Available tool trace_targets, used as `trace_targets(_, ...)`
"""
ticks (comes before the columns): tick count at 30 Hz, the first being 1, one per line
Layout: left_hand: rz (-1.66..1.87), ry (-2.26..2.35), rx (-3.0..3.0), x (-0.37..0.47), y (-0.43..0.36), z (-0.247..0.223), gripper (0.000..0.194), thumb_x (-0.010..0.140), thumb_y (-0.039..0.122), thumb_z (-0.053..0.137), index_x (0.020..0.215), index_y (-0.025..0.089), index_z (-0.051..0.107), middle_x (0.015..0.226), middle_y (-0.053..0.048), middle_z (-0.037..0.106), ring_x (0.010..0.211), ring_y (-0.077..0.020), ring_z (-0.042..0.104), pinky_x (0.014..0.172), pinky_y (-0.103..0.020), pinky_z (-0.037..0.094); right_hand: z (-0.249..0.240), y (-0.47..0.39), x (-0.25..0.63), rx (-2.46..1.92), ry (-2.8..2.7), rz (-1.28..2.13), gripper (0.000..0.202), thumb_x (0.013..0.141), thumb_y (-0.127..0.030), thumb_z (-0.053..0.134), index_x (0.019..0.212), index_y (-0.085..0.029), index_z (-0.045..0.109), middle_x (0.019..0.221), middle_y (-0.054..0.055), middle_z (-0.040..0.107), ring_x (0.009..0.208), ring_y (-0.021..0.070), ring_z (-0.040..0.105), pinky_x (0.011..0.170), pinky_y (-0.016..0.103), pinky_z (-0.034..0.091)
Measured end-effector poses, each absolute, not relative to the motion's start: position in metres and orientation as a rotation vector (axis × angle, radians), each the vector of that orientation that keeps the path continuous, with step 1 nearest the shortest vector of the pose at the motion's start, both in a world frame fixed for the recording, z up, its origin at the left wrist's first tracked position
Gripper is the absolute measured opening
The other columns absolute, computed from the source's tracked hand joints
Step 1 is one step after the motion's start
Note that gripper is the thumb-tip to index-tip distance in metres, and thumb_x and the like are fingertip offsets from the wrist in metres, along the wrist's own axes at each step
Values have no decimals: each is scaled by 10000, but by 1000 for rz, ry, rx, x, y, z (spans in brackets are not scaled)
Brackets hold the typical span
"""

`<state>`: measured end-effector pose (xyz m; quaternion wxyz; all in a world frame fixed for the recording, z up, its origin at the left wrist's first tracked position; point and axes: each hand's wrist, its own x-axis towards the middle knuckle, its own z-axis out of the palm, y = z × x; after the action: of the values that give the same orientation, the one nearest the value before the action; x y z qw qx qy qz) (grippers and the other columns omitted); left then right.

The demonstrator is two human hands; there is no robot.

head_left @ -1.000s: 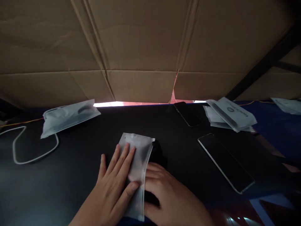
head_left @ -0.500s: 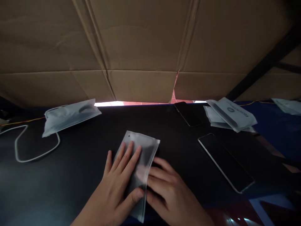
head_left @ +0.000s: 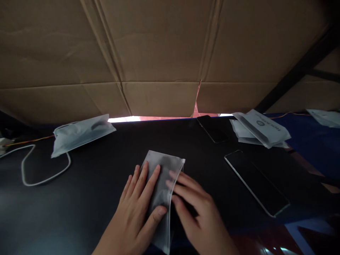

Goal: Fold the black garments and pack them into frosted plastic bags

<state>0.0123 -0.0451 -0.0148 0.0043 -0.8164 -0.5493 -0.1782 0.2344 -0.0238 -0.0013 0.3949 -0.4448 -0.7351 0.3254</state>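
A frosted clear zip bag [head_left: 162, 161] lies slantwise on the black tabletop in front of me, with a white slider at its upper right corner. My left hand [head_left: 139, 202] rests flat on top of it, fingers stretched and thumb spread towards the zip edge. At the bag's right edge is my right hand [head_left: 198, 203], its curled fingers reaching behind the translucent film and its thumb at the zip edge. Two of those fingertips show faintly through the film. Whether anything lies inside the bag is hard to make out.
To the right lie a large dark phone [head_left: 256, 182] with a pale rim and a smaller dark phone [head_left: 212, 129]. Behind them are stacked printed pouches [head_left: 265, 127]. At the left are a filled frosted pouch [head_left: 83, 134] and a white cable [head_left: 45, 182]. Cardboard [head_left: 159, 53] walls the back.
My right hand has moved up along the bag's edge, and its fingertips now show through the film higher up. The bag and my left hand have shifted slightly right in view.
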Motion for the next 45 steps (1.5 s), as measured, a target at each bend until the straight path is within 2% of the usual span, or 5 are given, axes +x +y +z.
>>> trace_targets(4, -556, -1696, -2501, 17, -43, -12, 703, 1154, 414, 408, 1781, 234, 146, 1783, -162, 373, 1629, -405, 350, 1140, -667, 494, -4, -38, 262, -1379, -2006, 701, 215, 977, -237, 742, 1183, -280, 786, 1089, 51, 803, 1001, 273, 787, 864, 407, 666)
trace_targets(12, -665, -1779, -2437, 42, -54, -10, 674, 1147, 393, 382, 1775, 265, 170, 1766, -162, 395, 1608, -442, 378, 1065, -762, 519, 1, -34, 217, -1124, -1761, 1253, 435, 823, 93, 586, 951, -244, 830, 968, 20, 834, 913, 201, 817, 815, 250, 593)
trace_targets(24, -439, -1956, -2650, 68, 55, 45, 284, 1084, 270, 556, 1234, 238, 795, 1196, -73, 824, 1242, -407, 722, 1198, -881, 319, 6, 38, 263, -1573, -1598, 920, 254, 1059, -416, 632, 1111, -264, 829, 1015, 49, 828, 902, 236, 777, 808, 364, 591)
trace_targets(32, -736, -2103, -2638, 63, 58, 47, 254, 1076, 216, 447, 911, 227, 640, 977, -19, 684, 934, -231, 665, 1186, -808, 353, 10, 27, 238, -1474, -1486, 1004, 201, 1027, -366, 646, 895, -245, 736, 789, -25, 722, 656, 131, 662, 570, 238, 503)
trace_targets(45, -858, -2131, -2892, 62, 41, 57, 181, 1080, 350, 517, 1043, 344, 695, 978, 85, 752, 952, -192, 710, 1304, -764, -65, 16, 26, 241, -1299, -1463, 1026, 244, 1078, -364, 630, 884, -247, 719, 769, -38, 678, 689, 122, 632, 623, 240, 499)
